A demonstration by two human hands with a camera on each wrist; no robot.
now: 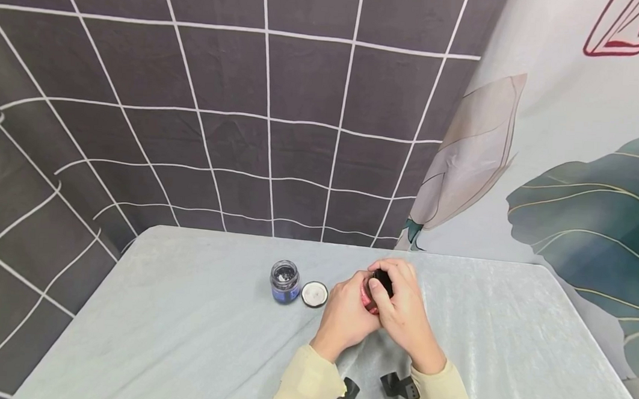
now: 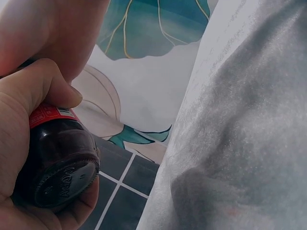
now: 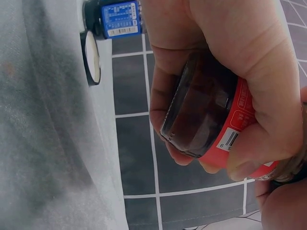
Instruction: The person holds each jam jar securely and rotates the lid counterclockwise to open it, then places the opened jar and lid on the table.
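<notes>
My left hand [image 1: 344,312] grips a glass jar [image 2: 62,153] with dark contents and a red label around its body. Its base, with raised lettering, tips toward the left wrist camera. My right hand [image 1: 408,312] holds the jar's black lid [image 1: 383,280] from above, thumb across it and fingers around the far side. The right wrist view shows the left fingers wrapped about the red label [image 3: 242,115]. Left of the hands stands a blue-labelled glass jar [image 1: 285,285], uncapped, with some dark remains inside. A round lid [image 1: 314,294] lies beside it, pale inner face up.
Everything is on a table with a light grey cloth [image 1: 183,313]. Behind it hangs a dark curtain with white grid lines [image 1: 219,146], and a leaf-patterned curtain [image 1: 584,219] hangs at the right. Black straps [image 1: 396,385] show by the cream sleeves.
</notes>
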